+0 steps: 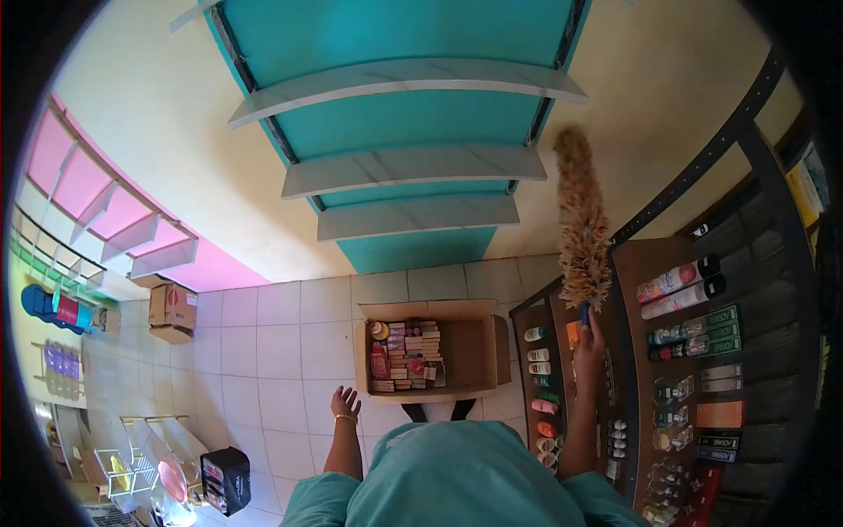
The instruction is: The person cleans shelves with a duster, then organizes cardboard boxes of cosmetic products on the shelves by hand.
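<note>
My right hand (589,334) is closed round the blue handle of a fluffy brown duster (583,220), which points up and away along the cream wall, right of the marbled shelves. Nothing is in my left hand (346,402); its fingers are spread, and a bangle is on the wrist. Between my hands, an open cardboard box (474,353) stands on the floor by my feet, its left part filled with small packed boxes and bottles.
Marbled shelves (413,167) hang on a teal panel ahead. To the right stands a rack (645,351) of bottles, cans and boxes. A cardboard carton (172,309), a wire rack (132,457) and a black package (226,480) are at left.
</note>
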